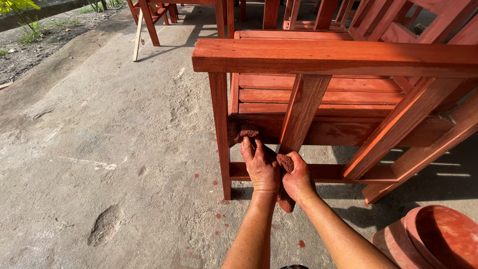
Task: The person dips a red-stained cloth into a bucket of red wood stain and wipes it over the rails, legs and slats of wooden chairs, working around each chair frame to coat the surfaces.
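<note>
Nearest, at the lower right and just in front of the red-stained wooden chair point(328, 57), sits a round tub point(433, 236) coated in the same red stain. Both forearms reach from there toward the chair's side frame.

The right hand point(298, 179), stained red, is closed around a dark red rag point(285, 162); one bunch shows above the thumb and a tail hangs below the palm, just in front of the chair's low side rail point(323, 172). The left hand point(261, 167), also stained, stretches its fingers upward and presses a second dark wad of sponge or cloth point(246, 132) against the chair's seat rail, between the front leg point(220, 129) and the slanted arm support point(301, 112). The fingers lie fairly flat over the wad rather than curled tight.

Red drips point(219, 215) dot the concrete floor point(99, 149) beside the chair's front leg. Above the hands runs the chair's broad armrest, with the slatted seat point(318, 94) behind it. Beyond the chair stand more red chairs point(154, 15), and a strip of soil with green plants point(25, 25) lies far left of them.
</note>
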The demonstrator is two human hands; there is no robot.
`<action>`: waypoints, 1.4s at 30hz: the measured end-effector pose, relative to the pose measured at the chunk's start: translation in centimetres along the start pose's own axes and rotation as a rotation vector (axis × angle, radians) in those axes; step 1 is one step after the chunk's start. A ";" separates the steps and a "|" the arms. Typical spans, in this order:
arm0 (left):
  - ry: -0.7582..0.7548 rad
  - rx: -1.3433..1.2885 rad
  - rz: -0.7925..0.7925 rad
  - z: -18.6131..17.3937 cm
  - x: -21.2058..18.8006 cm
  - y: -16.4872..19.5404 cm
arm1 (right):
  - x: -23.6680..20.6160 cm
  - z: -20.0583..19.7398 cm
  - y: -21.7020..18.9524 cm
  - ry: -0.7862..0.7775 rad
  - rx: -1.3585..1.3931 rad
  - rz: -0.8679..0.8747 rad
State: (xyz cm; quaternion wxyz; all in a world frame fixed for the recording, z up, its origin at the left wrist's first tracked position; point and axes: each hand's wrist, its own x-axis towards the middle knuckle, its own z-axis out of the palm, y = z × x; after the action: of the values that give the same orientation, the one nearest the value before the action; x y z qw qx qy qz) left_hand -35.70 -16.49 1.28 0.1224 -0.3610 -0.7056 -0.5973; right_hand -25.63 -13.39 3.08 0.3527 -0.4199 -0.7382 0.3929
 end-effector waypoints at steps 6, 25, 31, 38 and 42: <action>-0.051 -0.041 -0.041 0.2 -1.8 -1.5 | -0.1 1.0 2.3 -0.020 0.003 -0.021; -0.002 -0.078 0.073 0.5 0.1 -0.3 | 0.3 -0.5 -0.4 0.043 -0.081 -0.036; -0.140 -0.095 0.044 -0.1 -2.0 -0.5 | -0.6 -0.3 1.7 0.019 -0.063 0.035; 0.190 -0.223 0.022 1.0 0.8 -1.2 | -0.2 -0.5 -1.1 -0.001 -0.002 -0.042; 0.168 -0.112 0.030 1.5 2.3 -0.6 | 0.5 -0.5 -2.8 0.019 -0.007 -0.071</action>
State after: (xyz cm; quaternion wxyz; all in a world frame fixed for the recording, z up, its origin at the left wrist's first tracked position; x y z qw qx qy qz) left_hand -37.34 -14.34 1.79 0.1696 -0.3267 -0.6529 -0.6620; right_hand -26.35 -13.76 5.82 0.3720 -0.3985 -0.7506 0.3734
